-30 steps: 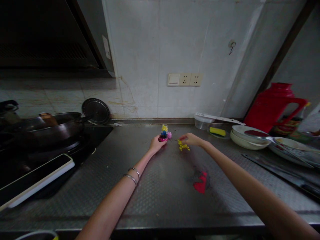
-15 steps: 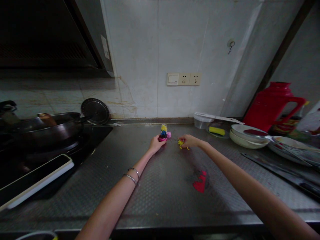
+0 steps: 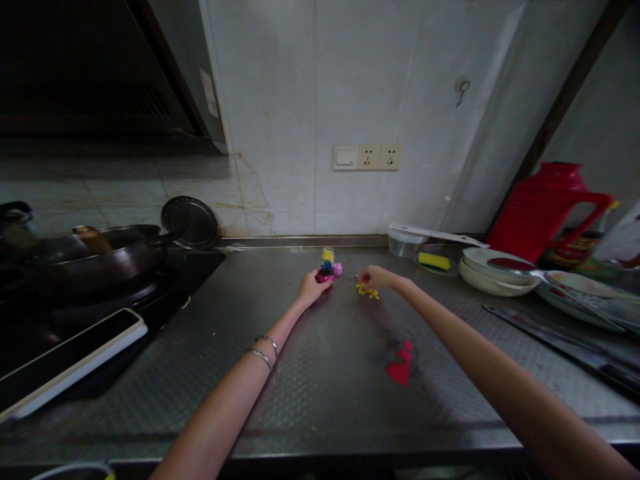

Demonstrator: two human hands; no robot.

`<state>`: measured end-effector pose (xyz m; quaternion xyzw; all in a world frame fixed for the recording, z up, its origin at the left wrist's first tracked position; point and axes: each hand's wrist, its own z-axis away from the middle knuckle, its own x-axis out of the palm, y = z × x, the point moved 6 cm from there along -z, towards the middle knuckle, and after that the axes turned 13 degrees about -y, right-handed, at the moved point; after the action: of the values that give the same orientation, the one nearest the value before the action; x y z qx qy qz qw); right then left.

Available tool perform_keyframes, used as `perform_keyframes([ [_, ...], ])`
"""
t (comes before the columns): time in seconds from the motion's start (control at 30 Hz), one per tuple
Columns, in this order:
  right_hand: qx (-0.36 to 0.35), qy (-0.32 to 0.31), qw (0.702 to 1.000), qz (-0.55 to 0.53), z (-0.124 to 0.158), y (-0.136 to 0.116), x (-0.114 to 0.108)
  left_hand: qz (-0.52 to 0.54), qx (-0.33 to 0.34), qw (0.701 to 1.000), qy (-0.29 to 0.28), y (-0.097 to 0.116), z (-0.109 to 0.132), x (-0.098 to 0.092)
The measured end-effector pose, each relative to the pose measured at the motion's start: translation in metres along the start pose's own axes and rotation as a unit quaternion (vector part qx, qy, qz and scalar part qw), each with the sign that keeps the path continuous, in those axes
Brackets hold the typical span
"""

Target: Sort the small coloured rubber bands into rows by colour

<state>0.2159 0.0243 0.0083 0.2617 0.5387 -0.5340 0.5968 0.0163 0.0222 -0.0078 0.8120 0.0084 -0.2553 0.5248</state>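
Observation:
My left hand (image 3: 314, 287) is closed around a small clear tube-like container (image 3: 328, 257) with yellow, blue and dark pink contents, held upright at the counter. A pink rounded piece (image 3: 338, 269) sits just right of it, beside my fingertips. Farther right, my right hand (image 3: 379, 278) reaches down with its fingers pinched together at a loose cluster of thin yellow bands (image 3: 371, 293), which look like small rubber bands. Part of the cluster is hidden under the fingers; the rest spreads over the metal.
A red heart-shaped patch (image 3: 400, 365) lies on the steel counter (image 3: 320, 387) between my forearms. Left are a phone-like slab (image 3: 75, 360) and a pan (image 3: 100, 257) on the stove. Right are a yellow sponge (image 3: 433, 261), bowls (image 3: 495, 283), a knife (image 3: 560, 347) and a red thermos (image 3: 540, 210).
My right hand has shifted slightly, and the yellow bands beneath it now lie flatter and more bunched on the counter. My left hand keeps its hold on the container.

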Motion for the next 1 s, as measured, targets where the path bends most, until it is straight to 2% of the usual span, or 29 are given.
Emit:
perform_keyframes([
  [0.33,-0.007,0.019,1.0,0.001,0.001,-0.003,0.0,0.002,0.001,1.0,-0.006,-0.005,-0.003,0.001],
  [0.5,-0.011,0.044,0.999,-0.022,0.007,-0.002,-0.012,0.015,0.0,1.0,-0.004,-0.006,-0.003,0.001],
  [0.73,-0.059,0.112,0.988,-0.09,0.013,-0.02,-0.058,0.018,0.01,1.0,-0.003,-0.007,-0.003,0.002],
  [0.9,-0.121,0.141,0.974,-0.131,0.01,-0.057,-0.098,0.007,0.016,1.0,-0.007,-0.004,-0.002,0.003],
  [1.0,-0.13,0.156,0.972,-0.12,0.006,-0.083,-0.116,-0.005,0.017,1.0,-0.01,0.0,0.0,0.002],
])
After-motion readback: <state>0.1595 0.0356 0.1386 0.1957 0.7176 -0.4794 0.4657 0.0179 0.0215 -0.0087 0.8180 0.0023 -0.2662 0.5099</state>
